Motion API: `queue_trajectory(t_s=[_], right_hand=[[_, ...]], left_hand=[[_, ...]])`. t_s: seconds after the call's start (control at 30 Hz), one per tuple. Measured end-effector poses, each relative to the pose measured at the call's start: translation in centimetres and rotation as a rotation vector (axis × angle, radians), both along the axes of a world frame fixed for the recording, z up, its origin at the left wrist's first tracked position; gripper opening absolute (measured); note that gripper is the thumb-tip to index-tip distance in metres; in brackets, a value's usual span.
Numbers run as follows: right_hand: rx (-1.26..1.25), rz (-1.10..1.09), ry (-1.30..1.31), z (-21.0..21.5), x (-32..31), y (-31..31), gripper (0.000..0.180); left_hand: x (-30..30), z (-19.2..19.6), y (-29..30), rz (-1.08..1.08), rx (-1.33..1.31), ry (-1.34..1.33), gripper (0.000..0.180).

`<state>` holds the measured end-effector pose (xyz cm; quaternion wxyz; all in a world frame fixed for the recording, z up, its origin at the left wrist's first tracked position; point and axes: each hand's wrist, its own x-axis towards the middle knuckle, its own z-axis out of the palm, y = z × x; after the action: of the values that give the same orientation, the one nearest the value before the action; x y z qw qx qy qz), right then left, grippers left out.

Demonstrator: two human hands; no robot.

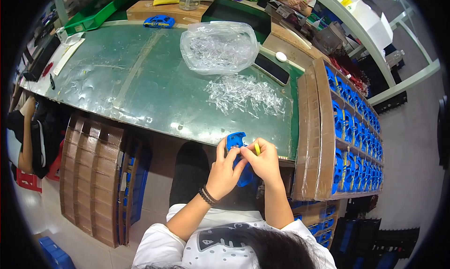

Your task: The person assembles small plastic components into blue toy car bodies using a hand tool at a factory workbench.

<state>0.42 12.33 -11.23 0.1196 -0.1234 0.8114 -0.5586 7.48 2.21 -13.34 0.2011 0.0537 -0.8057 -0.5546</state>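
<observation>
Both my hands meet at the table's (140,81) near edge — left hand (224,171) pinching the blue plastic shell (236,141), right hand (266,162) gripping a yellow tool (257,148) against it. Best practice, I judge: steady the shell, press squarely.

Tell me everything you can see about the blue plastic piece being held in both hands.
The blue plastic piece looks like a moulded toy-car body shell, bright blue and glossy, with window-like cut-outs. It is held just off the near edge of the green table, above the lap. The left hand grips it from the left, the right hand from the right; their fingers hide its middle, and its lower end shows below them.
</observation>
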Motion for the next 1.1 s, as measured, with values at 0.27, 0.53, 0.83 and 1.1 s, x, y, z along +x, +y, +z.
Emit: queue_trajectory(t_s=[0.27, 0.53, 0.83, 1.1], right_hand=[[-0.127, 0.036, -0.105, 1.5, 0.3, -0.3, 0.012], [0.223, 0.276, 0.369, 2.4, -1.1, 0.7, 0.008], [0.216, 0.136, 0.547, -0.3, -1.9, -0.7, 0.008], [0.551, 0.081, 0.516, 0.1, -1.6, -1.2, 0.012]], left_hand=[[-0.1, -0.5, -0.5, 0.064, -0.009, -0.019, 0.016], [-0.1, -0.6, -1.7, -0.038, 0.043, -0.032, 0.031], [-1.0, -2.6, -1.7, -0.245, 0.481, -0.09, 0.055], [-1.2, -1.8, -1.5, -0.162, 0.258, -0.044, 0.055]])
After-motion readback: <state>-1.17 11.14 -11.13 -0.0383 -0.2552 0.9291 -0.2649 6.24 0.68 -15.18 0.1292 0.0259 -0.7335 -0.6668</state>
